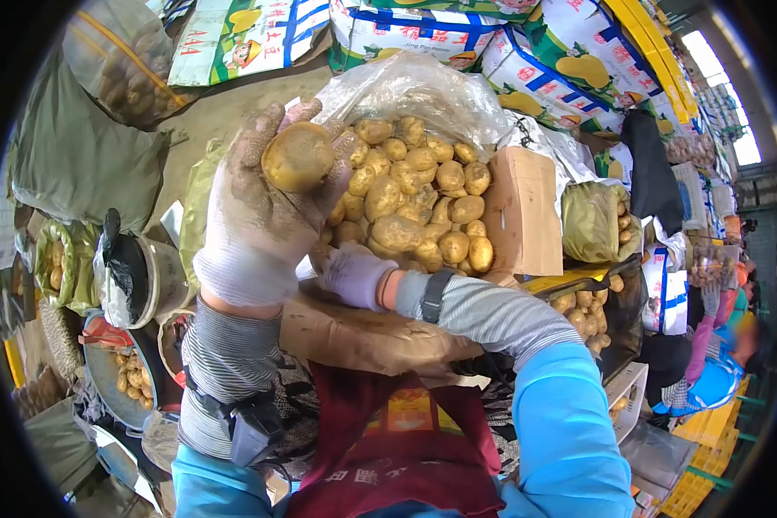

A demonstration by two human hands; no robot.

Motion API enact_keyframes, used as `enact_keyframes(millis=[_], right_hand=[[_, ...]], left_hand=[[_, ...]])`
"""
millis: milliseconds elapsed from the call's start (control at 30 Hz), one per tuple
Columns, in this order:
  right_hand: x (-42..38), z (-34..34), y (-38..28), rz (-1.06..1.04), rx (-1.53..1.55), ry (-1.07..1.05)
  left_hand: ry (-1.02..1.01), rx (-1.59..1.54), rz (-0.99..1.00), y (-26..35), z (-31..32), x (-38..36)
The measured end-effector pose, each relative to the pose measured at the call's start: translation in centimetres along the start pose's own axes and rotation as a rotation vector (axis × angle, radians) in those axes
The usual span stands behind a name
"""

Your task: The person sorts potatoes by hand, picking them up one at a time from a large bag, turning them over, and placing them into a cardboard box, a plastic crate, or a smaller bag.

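My left hand (272, 203), in a dirty white glove, is raised palm toward me at the left of an open cardboard box (522, 211). Its fingers are curled around a single potato (298, 157), which lies against the finger side of the palm. Lower down, my right hand (354, 274), in a pale purple glove, is at the box's near left edge with its fingers bent. Those fingertips are partly covered by my left hand, and what they hold cannot be made out. Many potatoes (419, 190) fill the box, inside a clear plastic liner (414, 82).
Printed potato cartons (406, 39) stand behind the box. To the left are a white bucket (155, 276), a blue tub (95, 332) of potatoes and green bags (86, 147). At right lie a crate of potatoes (578, 315) and a green bag (591, 220); another person (708, 363) is farther off.
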State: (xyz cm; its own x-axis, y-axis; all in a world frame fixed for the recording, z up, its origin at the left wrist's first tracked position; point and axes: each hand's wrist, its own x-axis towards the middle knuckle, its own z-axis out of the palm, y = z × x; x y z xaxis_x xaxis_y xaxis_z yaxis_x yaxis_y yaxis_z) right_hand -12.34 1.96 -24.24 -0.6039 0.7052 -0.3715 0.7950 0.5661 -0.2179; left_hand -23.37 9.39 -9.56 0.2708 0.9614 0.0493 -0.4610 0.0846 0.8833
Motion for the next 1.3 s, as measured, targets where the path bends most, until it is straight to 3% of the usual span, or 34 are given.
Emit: enact_keyframes(millis=[33, 67, 133, 200, 267, 300, 333, 400, 467, 533, 633, 700, 800, 900, 1000, 1100, 1167, 1300], right_hand=[[0.7, 0.4, -0.4, 0.132, 0.113, -0.118], [1.3, 0.8, -0.4, 0.262, 0.223, -0.238], [1.4, 2.0, 0.6, 0.376, 0.485, -0.255], [1.2, 2.3, 1.8, 0.493, 0.842, -0.390], [1.6, 7.3, 3.4, 0.309, 1.033, -0.354], [1.5, 6.9, 3.4, 0.201, 0.983, -0.338], [1.3, 6.5, 3.4, 0.096, 0.933, -0.315], [0.9, 4.9, 3.2, -0.130, 0.535, -0.275], [3.2, 15.1, 5.6, -0.283, 0.319, -0.115], [3.8, 17.1, 6.3, -0.330, 0.327, -0.132], [4.2, 14.6, 5.9, -0.236, 0.458, -0.386], [5.0, 10.7, 3.7, -0.166, 0.257, -0.495], [3.6, 4.8, 2.1, -0.066, 0.339, -0.458], [2.5, 1.2, 1.4, 0.036, 0.418, -0.423], [4.8, 6.7, 1.9, 0.190, 0.327, -0.478], [6.2, 7.6, 1.6, 0.069, 0.239, -0.514], [6.1, 7.6, 1.7, 0.062, 0.188, -0.512], [5.9, 7.7, 1.3, 0.037, 0.095, -0.513]], left_hand=[[-0.025, 0.064, 0.019, -0.2, -0.5, 0.1], [-0.101, 0.358, 0.133, -0.5, -1.4, 0.1], [-0.127, 0.550, 0.169, -0.5, -2.1, 0.1], [-0.057, 0.245, -0.015, 0.3, -1.5, 0.1], [0.031, -0.249, -0.243, 1.8, -0.6, 0.1], [0.070, -0.540, -0.370, 2.3, -0.3, 0.1], [0.066, -0.502, -0.351, 2.1, -0.2, 0.1], [0.061, -0.431, -0.307, 1.5, -0.4, 0.2], [-0.016, 0.215, 0.066, 0.5, -1.1, -0.2], [-0.070, 0.446, 0.220, 0.2, -1.4, -0.4], [-0.118, 0.173, 0.120, 0.4, -1.5, -0.5], [-0.156, -0.008, 0.051, 0.5, -1.6, -0.4], [-0.159, 0.297, 0.150, 0.7, -1.4, -0.5], [0.004, -0.539, -0.224, 2.0, -0.7, -0.4], [-0.040, 0.102, 0.153, 0.9, -1.1, -0.3], [-0.084, 0.747, 0.527, -0.2, -1.6, -0.1], [-0.089, 0.961, 0.632, 0.4, -1.9, 0.0], [-0.109, 0.830, 0.489, 0.3, -1.8, -0.1]])
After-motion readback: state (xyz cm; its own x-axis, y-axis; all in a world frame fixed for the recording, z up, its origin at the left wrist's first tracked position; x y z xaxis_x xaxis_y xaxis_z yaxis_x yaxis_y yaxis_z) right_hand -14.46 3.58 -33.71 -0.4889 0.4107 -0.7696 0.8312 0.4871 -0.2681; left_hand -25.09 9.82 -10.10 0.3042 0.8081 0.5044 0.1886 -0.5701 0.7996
